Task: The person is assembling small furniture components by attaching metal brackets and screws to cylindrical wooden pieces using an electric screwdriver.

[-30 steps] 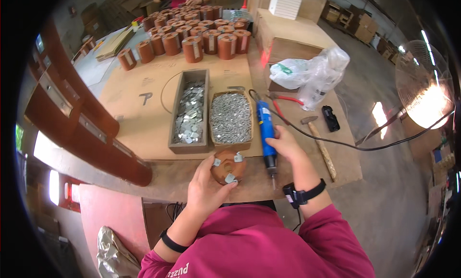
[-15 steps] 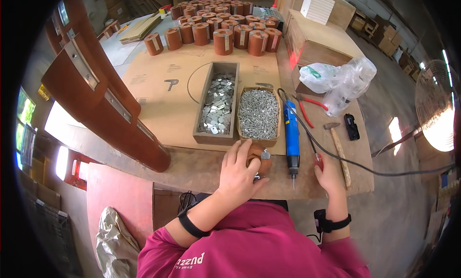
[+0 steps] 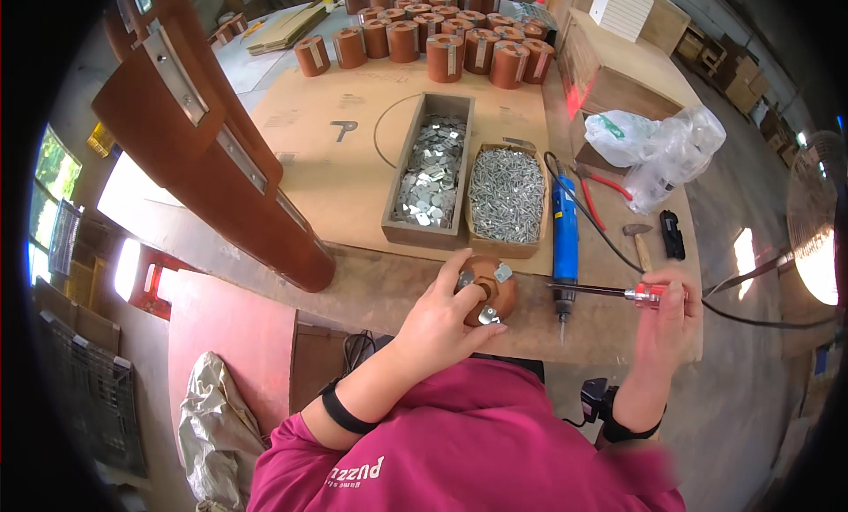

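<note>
My left hand (image 3: 439,313) is closed round a small round reddish-brown wooden piece (image 3: 503,291) at the table's front edge. Small silver metal tabs stick out around its top, and my fingers hide part of its side. My right hand (image 3: 669,322) holds a screwdriver (image 3: 649,293) by its clear red handle. Its dark shaft points left, toward the wooden piece but apart from it, and passes over a blue electric screwdriver (image 3: 565,238) lying on the table. Just beyond the piece are a cardboard box (image 3: 503,248) of silver screws and a long wooden tray (image 3: 399,181) of metal tabs.
A hammer (image 3: 641,245), red-handled pliers (image 3: 592,201) and a black object (image 3: 672,236) lie to the right. Clear plastic bags (image 3: 658,145) sit behind them. Tall curved brown columns (image 3: 221,185) rise at left. Several brown cylinders (image 3: 445,58) stand at the back. A dark cable crosses the right side.
My right hand has lifted the screwdriver and turned it so its shaft points left. The wooden piece shows more of its top now. The view has shifted slightly.
</note>
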Demonstrator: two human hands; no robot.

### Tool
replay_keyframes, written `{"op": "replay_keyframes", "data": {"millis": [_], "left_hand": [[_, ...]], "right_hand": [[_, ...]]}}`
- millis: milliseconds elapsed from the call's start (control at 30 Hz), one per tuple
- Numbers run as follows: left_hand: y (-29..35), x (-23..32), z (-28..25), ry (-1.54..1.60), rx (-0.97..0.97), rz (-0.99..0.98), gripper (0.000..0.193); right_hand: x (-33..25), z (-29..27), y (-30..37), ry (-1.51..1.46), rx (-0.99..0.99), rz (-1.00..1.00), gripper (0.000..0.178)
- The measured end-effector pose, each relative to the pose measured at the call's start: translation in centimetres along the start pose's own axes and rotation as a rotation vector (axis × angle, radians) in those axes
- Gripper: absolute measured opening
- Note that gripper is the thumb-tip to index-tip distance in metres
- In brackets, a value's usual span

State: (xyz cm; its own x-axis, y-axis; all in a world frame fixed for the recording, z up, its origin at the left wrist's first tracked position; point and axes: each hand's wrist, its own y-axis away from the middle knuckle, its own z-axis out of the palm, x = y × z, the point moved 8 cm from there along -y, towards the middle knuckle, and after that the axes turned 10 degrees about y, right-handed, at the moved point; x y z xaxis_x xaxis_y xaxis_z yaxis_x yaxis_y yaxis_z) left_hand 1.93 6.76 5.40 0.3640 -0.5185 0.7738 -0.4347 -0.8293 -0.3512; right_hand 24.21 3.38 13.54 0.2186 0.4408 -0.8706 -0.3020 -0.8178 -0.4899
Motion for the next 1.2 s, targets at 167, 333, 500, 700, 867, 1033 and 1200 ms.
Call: {"op": "replay_keyframes", "data": {"millis": [167, 333, 500, 700, 867, 1033, 1200], "left_hand": [[0.3, -0.1, 0.4, 0.101, -0.015, -0.028, 0.034], [0.6, 0.4, 0.3, 0.172, 0.048, -0.023, 0.032], [0.2, 1.8, 0.8, -0.183, 0.037, 0.108, 0.033], [-0.2, 0.8, -3.4, -0.298, -0.078, 0.165, 0.031], [0.6, 1.3, -2.7, -0.126, -0.089, 0.003, 0.05], [0.4, -0.7, -1.7, -0.003, 0.116, 0.022, 0.042], [-0.5, -0.5, -1.2, 0.189, -0.184, 0.144, 0.035]], "right_hand": [[0.9, 3.5, -0.2, -0.22, -0.033, 0.058, 0.033], [2.7, 5.4, 0.4, -0.516, -0.15, 0.26, 0.031], [3.1, 5.0, 0.3, -0.497, -0.1, 0.293, 0.029], [3.1, 3.8, 0.6, -0.463, -0.082, 0.273, 0.023], [3.0, 4.2, 0.5, -0.576, -0.092, 0.302, 0.024], [2.0, 5.6, 1.0, -0.658, -0.229, 0.229, 0.026], [0.3, 6.8, 0.3, -0.641, -0.282, 0.119, 0.024]]}}
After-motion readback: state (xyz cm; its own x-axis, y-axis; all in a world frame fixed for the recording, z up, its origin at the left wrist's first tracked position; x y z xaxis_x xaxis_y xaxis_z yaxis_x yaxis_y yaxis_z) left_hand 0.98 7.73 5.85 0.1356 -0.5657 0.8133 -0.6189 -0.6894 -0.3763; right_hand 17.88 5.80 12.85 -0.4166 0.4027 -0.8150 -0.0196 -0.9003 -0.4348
